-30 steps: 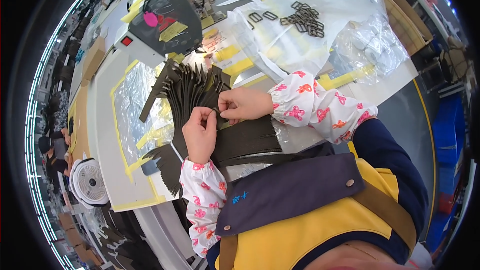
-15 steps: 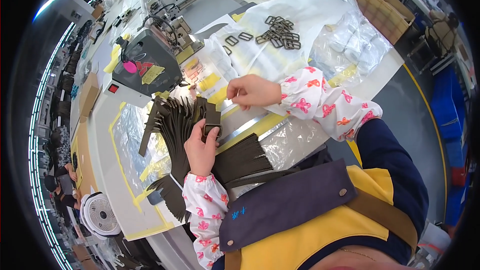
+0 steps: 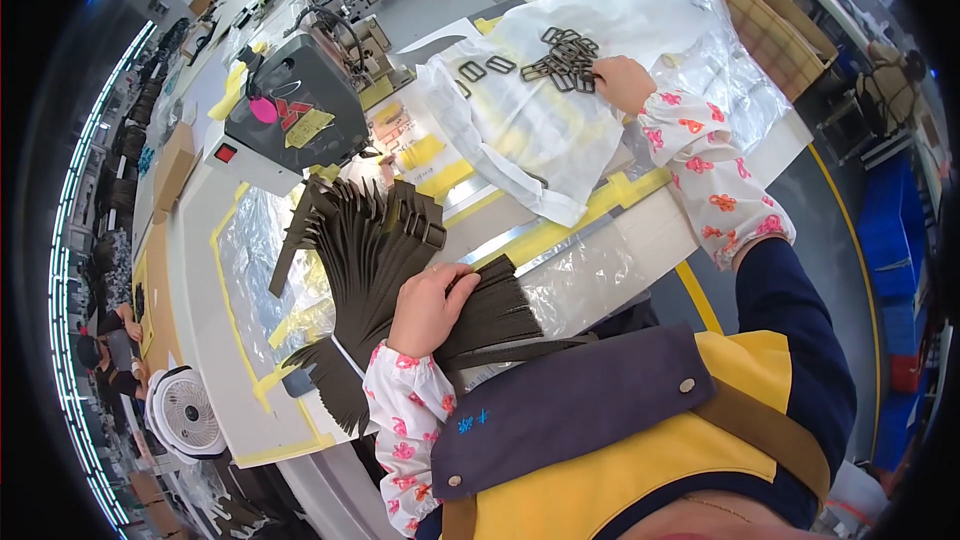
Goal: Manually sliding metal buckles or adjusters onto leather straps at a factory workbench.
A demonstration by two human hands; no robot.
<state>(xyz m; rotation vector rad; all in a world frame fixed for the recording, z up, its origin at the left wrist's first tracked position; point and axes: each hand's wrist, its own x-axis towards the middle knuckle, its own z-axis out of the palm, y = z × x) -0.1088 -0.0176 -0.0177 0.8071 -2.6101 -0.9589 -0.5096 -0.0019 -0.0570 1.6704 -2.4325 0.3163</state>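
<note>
My hands are well apart over the bench (image 3: 205,315). My left hand (image 3: 430,310) lies low on the dark straps (image 3: 365,275), its thumb near the fingers; I cannot tell whether it pinches any of them. My right hand (image 3: 625,85) reaches out to the right edge of the pile of buckles (image 3: 568,60), fingertips at the pile, and I cannot tell whether they have closed on one.

The buckles are dark rectangular frames, heaped on a white sheet (image 3: 550,145), with a few loose ones (image 3: 500,64) lying to the left of the heap. The straps spread like a fan in front of the sewing machine (image 3: 300,105), and a pale band (image 3: 348,358) crosses them just left of my left wrist. More strap ends (image 3: 500,305) fan out to the right of that hand. Just above it, near the upper right of the fan, a buckle (image 3: 432,232) sits on strap ends. Clear plastic (image 3: 590,275) lies along the near edge of the bench, to the right of the straps.
</note>
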